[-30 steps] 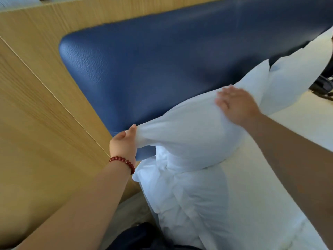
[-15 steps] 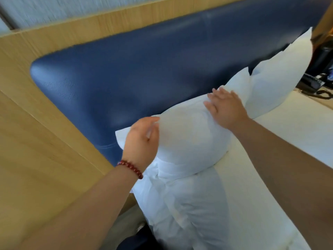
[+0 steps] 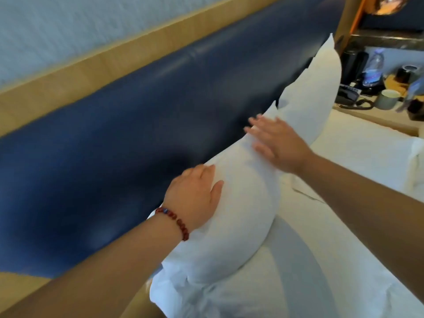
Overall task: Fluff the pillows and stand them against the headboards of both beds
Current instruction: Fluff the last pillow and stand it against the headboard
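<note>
A white pillow (image 3: 238,216) stands on edge against the dark blue padded headboard (image 3: 128,138). My left hand (image 3: 195,196), with a red bead bracelet on the wrist, lies flat on the pillow's near top edge, fingers curled over it. My right hand (image 3: 275,143) rests flat with spread fingers on the pillow's far upper end. A second white pillow (image 3: 316,92) stands upright against the headboard further right, just beyond my right hand. Both pillows sit on the white bed sheet (image 3: 344,226).
A wooden frame (image 3: 110,56) borders the headboard. At the right stands a bedside table (image 3: 378,115) with a water bottle (image 3: 372,67), a mug (image 3: 387,98), a phone and other dark items. Rumpled white bedding (image 3: 206,294) lies below the pillow.
My left hand let go of the pillow's corner and moved up onto its top edge. My right hand slid along the pillow's top and flattened. The view swung right, showing the bedside table.
</note>
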`<state>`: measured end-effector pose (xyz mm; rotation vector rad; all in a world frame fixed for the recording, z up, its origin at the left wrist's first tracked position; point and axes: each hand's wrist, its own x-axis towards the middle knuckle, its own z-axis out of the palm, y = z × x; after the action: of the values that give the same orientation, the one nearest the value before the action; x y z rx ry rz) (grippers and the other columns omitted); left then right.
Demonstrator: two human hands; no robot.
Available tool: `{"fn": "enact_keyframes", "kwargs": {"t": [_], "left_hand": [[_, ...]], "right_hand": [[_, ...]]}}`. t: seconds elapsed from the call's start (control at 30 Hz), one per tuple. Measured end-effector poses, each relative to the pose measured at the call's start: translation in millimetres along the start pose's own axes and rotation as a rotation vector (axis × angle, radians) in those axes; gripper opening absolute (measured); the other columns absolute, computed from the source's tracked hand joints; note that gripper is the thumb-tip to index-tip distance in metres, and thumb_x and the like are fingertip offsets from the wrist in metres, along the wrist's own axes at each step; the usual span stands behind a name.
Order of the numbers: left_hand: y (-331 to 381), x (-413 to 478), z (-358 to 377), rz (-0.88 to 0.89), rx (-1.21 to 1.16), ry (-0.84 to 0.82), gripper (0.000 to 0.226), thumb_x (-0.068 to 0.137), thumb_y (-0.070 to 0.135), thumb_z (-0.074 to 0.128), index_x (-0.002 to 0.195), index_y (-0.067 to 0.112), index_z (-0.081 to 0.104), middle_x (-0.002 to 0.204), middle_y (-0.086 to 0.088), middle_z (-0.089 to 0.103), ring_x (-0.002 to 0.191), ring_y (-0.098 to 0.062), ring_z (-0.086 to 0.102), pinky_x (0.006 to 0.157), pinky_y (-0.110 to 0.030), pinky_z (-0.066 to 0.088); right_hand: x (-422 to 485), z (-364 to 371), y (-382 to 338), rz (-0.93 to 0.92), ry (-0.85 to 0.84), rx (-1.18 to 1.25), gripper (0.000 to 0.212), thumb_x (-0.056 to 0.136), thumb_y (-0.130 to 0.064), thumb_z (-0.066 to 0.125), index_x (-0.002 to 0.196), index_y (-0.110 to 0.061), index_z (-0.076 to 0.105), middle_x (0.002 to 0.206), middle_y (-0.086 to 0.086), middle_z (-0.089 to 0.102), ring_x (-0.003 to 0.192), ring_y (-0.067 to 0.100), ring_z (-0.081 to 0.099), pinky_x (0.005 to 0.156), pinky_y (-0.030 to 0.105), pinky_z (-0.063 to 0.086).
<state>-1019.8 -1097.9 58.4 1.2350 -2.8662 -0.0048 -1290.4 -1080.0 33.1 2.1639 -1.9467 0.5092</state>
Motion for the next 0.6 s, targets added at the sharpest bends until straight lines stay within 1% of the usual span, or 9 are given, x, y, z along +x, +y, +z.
{"fn": "enact_keyframes", "kwargs": {"t": [0.07, 0.1, 0.13, 0.17, 0.2, 0.27, 0.37, 0.5, 0.6], "left_hand": [[9.7, 35.2, 2.2, 0.078, -0.075, -0.041, 0.06, 0.099, 0.048, 0.022, 0.151, 0.019, 0.026, 0.157, 0.001, 0.029, 0.141, -0.019, 0.028, 0.113, -0.036, 0.03], [14.9, 49.5, 4.8, 0.105, -0.098, -0.079, 0.061, 0.1, 0.047, 0.023, 0.153, 0.018, 0.02, 0.161, 0.001, 0.02, 0.146, -0.017, 0.019, 0.117, -0.035, 0.023], [19.5, 61.1, 8.7, 0.126, -0.111, -0.119, 0.062, 0.101, 0.048, 0.024, 0.154, 0.017, 0.015, 0.162, 0.002, 0.013, 0.148, -0.015, 0.012, 0.118, -0.034, 0.019], [23.7, 70.4, 13.4, 0.144, -0.114, -0.154, 0.065, 0.101, 0.05, 0.023, 0.155, 0.017, 0.011, 0.163, 0.002, 0.009, 0.148, -0.014, 0.009, 0.118, -0.034, 0.016], [27.1, 77.3, 18.2, 0.153, -0.109, -0.172, 0.067, 0.1, 0.052, 0.022, 0.155, 0.016, 0.008, 0.164, 0.002, 0.007, 0.149, -0.013, 0.007, 0.118, -0.033, 0.014], [32.2, 91.7, 23.2, 0.14, -0.105, -0.156, 0.073, 0.097, 0.058, 0.02, 0.155, 0.016, 0.005, 0.164, 0.002, 0.006, 0.149, -0.014, 0.008, 0.118, -0.033, 0.013], [42.4, 129.4, 18.8, 0.164, -0.128, -0.096, 0.078, 0.094, 0.062, 0.02, 0.155, 0.017, 0.004, 0.164, 0.002, 0.005, 0.149, -0.015, 0.008, 0.117, -0.033, 0.012], [65.1, 172.8, 19.0, 0.283, -0.13, -0.135, 0.079, 0.094, 0.065, 0.023, 0.155, 0.021, 0.001, 0.164, 0.006, 0.0, 0.149, -0.013, 0.002, 0.12, -0.037, 0.012], [66.9, 173.3, 32.0, 0.308, -0.148, -0.165, 0.08, 0.091, 0.069, 0.022, 0.155, 0.027, 0.0, 0.163, 0.012, -0.003, 0.149, -0.008, -0.003, 0.118, -0.034, 0.009]], "right_hand": [[-10.8, 12.7, -7.9, -0.296, -0.012, 0.033, 0.059, 0.101, -0.048, 0.025, 0.14, -0.011, 0.05, 0.149, 0.01, 0.044, 0.14, 0.026, 0.037, 0.115, 0.043, 0.023], [-11.8, 16.8, -2.0, -0.343, -0.082, 0.009, 0.057, 0.101, -0.047, 0.028, 0.142, -0.013, 0.048, 0.15, 0.009, 0.042, 0.141, 0.023, 0.034, 0.116, 0.04, 0.021], [-10.5, 17.4, 10.7, -0.298, -0.141, 0.008, 0.054, 0.101, -0.045, 0.031, 0.145, -0.016, 0.044, 0.153, 0.007, 0.038, 0.143, 0.021, 0.03, 0.117, 0.038, 0.018], [-9.4, 18.6, 29.4, -0.138, -0.164, 0.026, 0.051, 0.102, -0.043, 0.031, 0.148, -0.021, 0.039, 0.156, 0.004, 0.033, 0.146, 0.019, 0.025, 0.118, 0.039, 0.014], [-9.7, 17.9, 48.6, 0.103, -0.18, 0.069, 0.05, 0.102, -0.042, 0.029, 0.149, -0.026, 0.035, 0.158, 0.001, 0.028, 0.147, 0.017, 0.02, 0.119, 0.04, 0.011], [-12.7, 14.8, 84.1, 0.466, -0.133, 0.194, 0.054, 0.101, -0.05, 0.02, 0.15, -0.031, 0.032, 0.159, -0.005, 0.025, 0.148, 0.015, 0.015, 0.12, 0.044, 0.009], [-19.4, 15.9, 93.4, 0.573, 0.144, 0.357, 0.063, 0.098, -0.063, 0.013, 0.145, -0.034, 0.041, 0.153, -0.008, 0.037, 0.143, 0.012, 0.028, 0.118, 0.04, 0.021], [-29.8, 41.8, 82.8, 0.79, 0.375, 0.831, 0.05, 0.096, -0.064, 0.028, 0.127, -0.039, 0.059, 0.128, -0.02, 0.059, 0.117, 0.002, 0.053, 0.1, 0.023, 0.038], [-43.1, 74.7, 86.9, 0.97, 0.371, 1.109, 0.035, 0.1, -0.046, 0.039, 0.111, -0.029, 0.069, 0.107, -0.009, 0.072, 0.1, 0.009, 0.065, 0.096, 0.033, 0.048]]}}
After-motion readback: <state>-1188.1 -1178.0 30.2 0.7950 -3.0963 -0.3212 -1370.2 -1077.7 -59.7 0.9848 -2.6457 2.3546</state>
